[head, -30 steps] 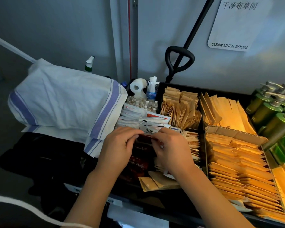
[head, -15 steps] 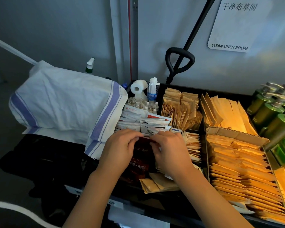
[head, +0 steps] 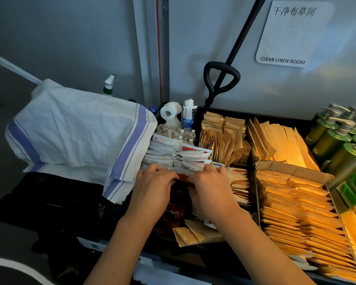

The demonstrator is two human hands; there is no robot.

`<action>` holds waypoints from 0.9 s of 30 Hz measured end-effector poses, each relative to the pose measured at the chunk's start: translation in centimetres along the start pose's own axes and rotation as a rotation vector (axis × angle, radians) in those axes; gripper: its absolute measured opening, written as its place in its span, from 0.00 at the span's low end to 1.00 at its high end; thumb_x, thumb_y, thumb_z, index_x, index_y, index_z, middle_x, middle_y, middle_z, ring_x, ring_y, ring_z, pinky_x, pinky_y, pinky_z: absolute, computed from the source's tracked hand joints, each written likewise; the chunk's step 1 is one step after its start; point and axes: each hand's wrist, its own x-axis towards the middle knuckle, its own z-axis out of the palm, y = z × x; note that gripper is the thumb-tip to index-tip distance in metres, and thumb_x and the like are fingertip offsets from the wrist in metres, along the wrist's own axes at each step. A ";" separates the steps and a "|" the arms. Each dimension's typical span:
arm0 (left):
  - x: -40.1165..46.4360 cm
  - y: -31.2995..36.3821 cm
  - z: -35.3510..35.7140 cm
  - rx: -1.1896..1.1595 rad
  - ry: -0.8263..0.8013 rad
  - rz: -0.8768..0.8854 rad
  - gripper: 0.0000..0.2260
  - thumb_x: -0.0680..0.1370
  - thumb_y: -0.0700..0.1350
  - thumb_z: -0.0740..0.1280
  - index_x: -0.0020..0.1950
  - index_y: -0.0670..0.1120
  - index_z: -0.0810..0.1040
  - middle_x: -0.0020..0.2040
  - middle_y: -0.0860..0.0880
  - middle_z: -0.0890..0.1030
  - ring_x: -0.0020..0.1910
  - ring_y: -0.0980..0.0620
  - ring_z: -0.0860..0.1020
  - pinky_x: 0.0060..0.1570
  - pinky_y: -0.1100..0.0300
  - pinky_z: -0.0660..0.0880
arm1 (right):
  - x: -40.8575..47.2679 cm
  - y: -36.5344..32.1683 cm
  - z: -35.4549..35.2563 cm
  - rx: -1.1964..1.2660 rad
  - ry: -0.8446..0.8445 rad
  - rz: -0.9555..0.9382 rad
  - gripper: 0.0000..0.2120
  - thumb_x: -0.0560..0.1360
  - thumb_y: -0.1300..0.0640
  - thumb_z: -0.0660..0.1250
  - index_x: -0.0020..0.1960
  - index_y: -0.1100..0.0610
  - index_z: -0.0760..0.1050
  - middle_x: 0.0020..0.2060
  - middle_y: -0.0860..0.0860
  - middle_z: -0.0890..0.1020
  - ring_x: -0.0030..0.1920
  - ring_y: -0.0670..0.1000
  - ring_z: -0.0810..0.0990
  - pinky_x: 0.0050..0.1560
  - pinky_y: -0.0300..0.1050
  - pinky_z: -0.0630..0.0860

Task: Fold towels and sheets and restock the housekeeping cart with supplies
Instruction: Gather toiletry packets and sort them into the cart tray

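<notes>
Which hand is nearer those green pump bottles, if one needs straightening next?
Probably the right hand: the green pump bottles stand along the cart's right edge, while the left hand sits farther away.

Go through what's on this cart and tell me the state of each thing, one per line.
Left hand: gripping dark red packets.
Right hand: gripping the same packets.
Striped white cloth: folded, bulging.
Green pump bottles: upright.
Tan paper sachets: stacked in a cardboard box.
</notes>
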 end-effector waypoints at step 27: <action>-2.5 -1.8 -1.5 -0.167 -0.044 -0.060 0.10 0.81 0.43 0.69 0.59 0.54 0.85 0.52 0.60 0.84 0.53 0.61 0.80 0.55 0.62 0.77 | -1.7 -1.1 -0.7 0.181 0.063 -0.002 0.13 0.72 0.54 0.74 0.56 0.43 0.82 0.44 0.44 0.86 0.44 0.53 0.84 0.37 0.45 0.78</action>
